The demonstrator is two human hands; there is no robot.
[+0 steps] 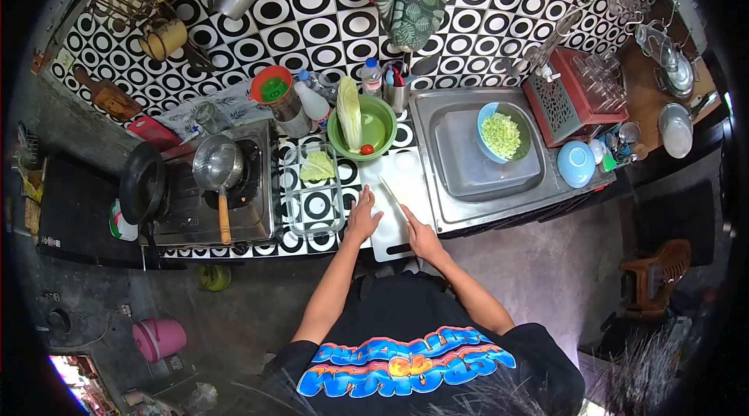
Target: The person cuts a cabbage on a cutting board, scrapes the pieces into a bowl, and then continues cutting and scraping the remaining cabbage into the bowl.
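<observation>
My right hand (424,239) grips a knife (392,192) by its handle, the blade pointing away from me over a white cutting board (411,174). At the board's left side, my left hand (363,217) has its fingers stretched out and holds nothing. Just left of it stands a clear glass dish (314,227) with a pale green cabbage leaf (318,167) in it. Beyond the board, a green bowl (382,126) holds a long napa cabbage (349,116) leaning upright and a small red tomato (367,149).
In the sink (460,190) to the right sits a blue bowl (482,134) of chopped pale greens (501,136). On the left, a saucepan (218,162) and a black frying pan (142,182) rest on the stove (183,213). Bottles (314,106) stand behind the glass dish.
</observation>
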